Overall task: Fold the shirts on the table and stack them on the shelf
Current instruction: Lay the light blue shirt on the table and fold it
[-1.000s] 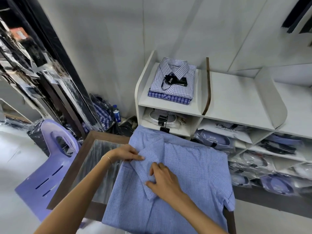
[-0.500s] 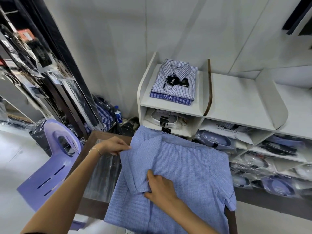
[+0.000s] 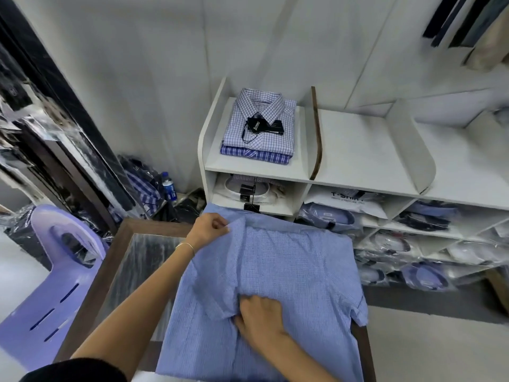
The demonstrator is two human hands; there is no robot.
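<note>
A light blue checked shirt (image 3: 292, 274) lies face down across the dark-framed table (image 3: 110, 260), its right short sleeve hanging over the table's right edge. Its left side is folded inward over the back. My left hand (image 3: 208, 230) pinches the fold's upper corner near the collar. My right hand (image 3: 259, 318) presses the lower end of the folded sleeve against the shirt. On the white shelf (image 3: 358, 150) behind, two folded checked shirts (image 3: 260, 128) lie stacked in the top left bay, a black tag on the upper one.
A lilac plastic chair (image 3: 52, 285) stands left of the table. Lower shelf compartments hold several bagged shirts (image 3: 330, 219). A water bottle (image 3: 169, 190) and bagged clothes sit on the floor by the wall. The top shelf's middle bay, between two dividers, holds nothing.
My left hand moved up and away along the fold to the collar end. My right hand slid down toward me, flattening the folded sleeve. The left fold now lies straighter.
</note>
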